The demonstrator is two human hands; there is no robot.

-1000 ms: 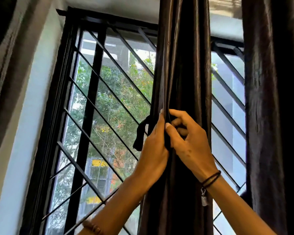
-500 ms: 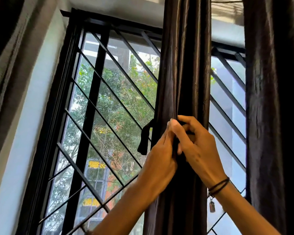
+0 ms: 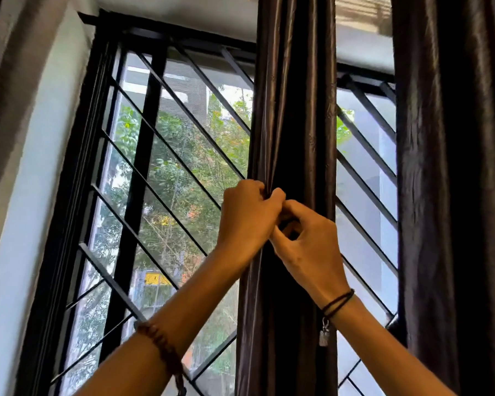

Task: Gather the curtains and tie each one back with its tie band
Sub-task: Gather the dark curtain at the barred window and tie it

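- One curtain, dark and glossy, hangs bunched into a narrow column in the middle of the window; we keep it gathered tight so a band can close around it at the height where we hold it.
- Little of the tie band shows: only a dark bit in the hollow of our right hand, pressed against the front of the folds, and we cannot tell how far the knot is formed.
- Our left hand is curled closed at the left edge of the bunched curtain, its fingertips pinching into the folds; we judge it pins the fabric, and perhaps a band end, so nothing slips while the other hand works.
- Our right hand touches the left one at the fingertips, with thumb and forefinger bent into a loose ring around the dark bit of band; it is half closed, a pinch and not a fist.
- Both hands meet at the front of the curtain, which suggests we are tying here.
- A second curtain hangs at the right edge, with no band visible on it, so we judge that one not yet tied.
- Behind the curtains runs the window grille, with trees beyond.
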